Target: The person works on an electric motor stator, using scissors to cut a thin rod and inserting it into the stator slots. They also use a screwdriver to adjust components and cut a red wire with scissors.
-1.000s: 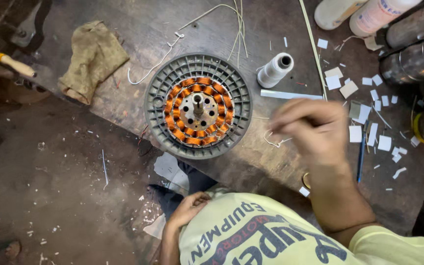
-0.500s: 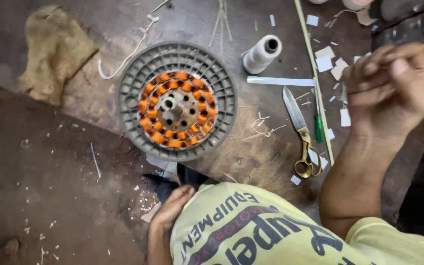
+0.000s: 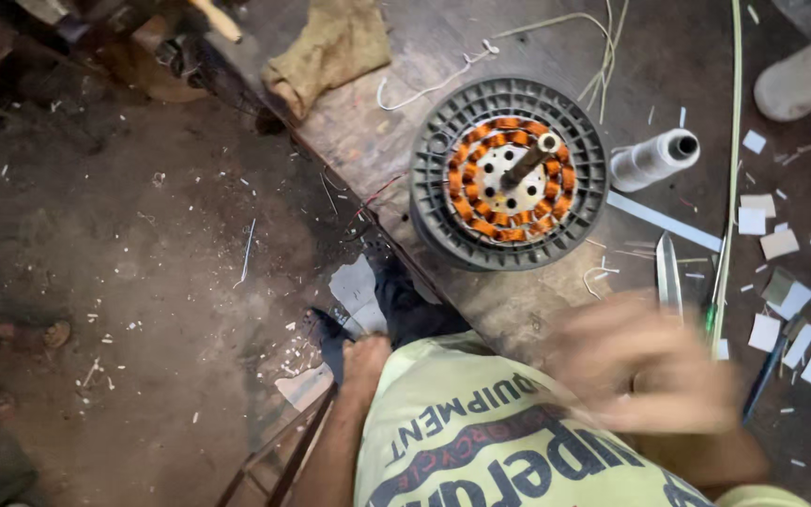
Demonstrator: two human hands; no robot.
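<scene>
Head view, left to right: what lies on the bench?

– First a crumpled khaki cloth rag (image 3: 330, 42) at the far edge of the dark, scarred workbench (image 3: 396, 131). Then the round grey ribbed motor housing with orange copper windings and a steel shaft (image 3: 509, 174), standing flat near the middle. Just to its right lies a white spool of thread (image 3: 654, 160).

And the hands?

– The left hand (image 3: 365, 361) sits low at the bench's near edge, fingers curled. I can't tell whether it grips anything. The right hand (image 3: 645, 361) is a blur over the near right of the bench, fingers loosely spread. Whether it holds something is also unclear.

What is it nearest to?

– The steel scissors (image 3: 668, 272), whose blades show just beyond the fingers, and a scatter of small white paper slips (image 3: 781, 244) further right. The windings are well apart from both hands.

So which step would you call it?

– Tool-fetching rather than winding work, I'd judge. Any grasp there calls for slowing the hand and closing on the handles, clear of the blades.
</scene>
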